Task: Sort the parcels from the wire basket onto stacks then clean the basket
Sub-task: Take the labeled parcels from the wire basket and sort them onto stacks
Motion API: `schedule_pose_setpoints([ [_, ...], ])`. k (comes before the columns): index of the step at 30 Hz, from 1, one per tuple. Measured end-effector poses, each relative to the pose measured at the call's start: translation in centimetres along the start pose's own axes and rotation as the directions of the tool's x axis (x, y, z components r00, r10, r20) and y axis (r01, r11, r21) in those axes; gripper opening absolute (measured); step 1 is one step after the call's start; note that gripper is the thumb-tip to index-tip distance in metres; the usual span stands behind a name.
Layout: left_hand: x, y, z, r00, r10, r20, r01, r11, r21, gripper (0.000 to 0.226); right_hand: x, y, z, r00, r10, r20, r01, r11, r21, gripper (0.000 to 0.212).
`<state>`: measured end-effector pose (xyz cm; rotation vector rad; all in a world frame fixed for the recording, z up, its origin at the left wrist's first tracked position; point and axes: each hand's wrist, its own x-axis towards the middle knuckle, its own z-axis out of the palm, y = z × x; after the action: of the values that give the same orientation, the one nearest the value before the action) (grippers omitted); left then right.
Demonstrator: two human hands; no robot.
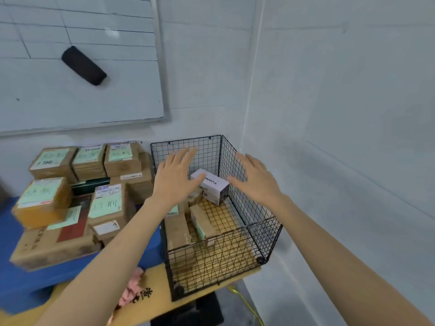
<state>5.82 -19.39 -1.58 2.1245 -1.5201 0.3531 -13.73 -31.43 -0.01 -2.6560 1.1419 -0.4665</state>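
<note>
Black wire basket (pixel 219 260) stands on the right end of the wooden bench (pixel 156 295), close to the wall corner. Both hands are released, fingers straight and spread. The left hand (pixel 175 178) and right hand (pixel 255 178) hover over the basket on either side of a white box (pixel 213 184) printed with dark letters. Whether the left thumb touches that box cannot be told. The white box sits on other parcels at the back of the basket. Two brown parcels (pixel 181 229) lie along its left side. Left of the basket, stacks of taped cardboard parcels (pixel 82 191) with green labels rest on a blue surface (pixel 35 283). A pink cloth (pixel 131 285) lies on the bench.
</note>
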Motion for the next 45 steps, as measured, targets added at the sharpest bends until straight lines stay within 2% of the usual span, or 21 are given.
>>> schedule_pose_setpoints([
  [8, 2.5, -0.5, 2.8, 0.979, -0.127, 0.16, 0.128, 0.992, 0.008, 0.072, 3.2, 3.2, 2.6, 0.991, -0.067, 0.115, 0.056, 0.994, 0.098, 0.083],
  [14, 4.6, -2.4, 6.6, 0.931, -0.237, 0.276, 0.242, 0.97, 0.018, 0.073, 7.4, 3.8, 6.2, 0.963, -0.129, 0.237, 0.093, 0.983, 0.158, 0.082],
  [19, 6.9, -4.0, 10.3, 0.907, -0.274, 0.319, 0.276, 0.96, 0.039, 0.073, 11.8, 3.8, 10.2, 0.93, -0.158, 0.331, 0.102, 0.978, 0.18, 0.085],
  [26, 6.3, -6.1, 16.7, 0.753, -0.375, 0.54, 0.379, 0.919, 0.11, 0.064, 13.5, 5.2, 16.9, 0.843, -0.156, 0.515, 0.025, 0.968, 0.251, 0.082],
  [30, 3.7, -6.6, 19.8, 0.655, -0.42, 0.628, 0.495, 0.866, 0.063, 0.061, 13.5, 6.2, 20.6, 0.789, -0.174, 0.589, 0.041, 0.972, 0.233, 0.082],
  [39, -1.1, -6.5, 25.3, 0.5, -0.515, 0.696, 0.723, 0.69, -0.009, 0.081, 13.5, 7.3, 27.1, 0.677, -0.116, 0.727, -0.048, 0.978, 0.201, 0.084],
  [42, -0.5, -6.7, 26.1, 0.475, -0.569, 0.672, 0.774, 0.633, -0.01, 0.077, 13.4, 7.5, 28.3, 0.633, -0.129, 0.764, -0.073, 0.972, 0.225, 0.087],
  [45, -0.3, -6.8, 26.9, 0.445, -0.601, 0.663, 0.818, 0.574, -0.028, 0.077, 13.4, 7.6, 29.2, 0.606, -0.112, 0.788, -0.159, 0.953, 0.259, 0.091],
])
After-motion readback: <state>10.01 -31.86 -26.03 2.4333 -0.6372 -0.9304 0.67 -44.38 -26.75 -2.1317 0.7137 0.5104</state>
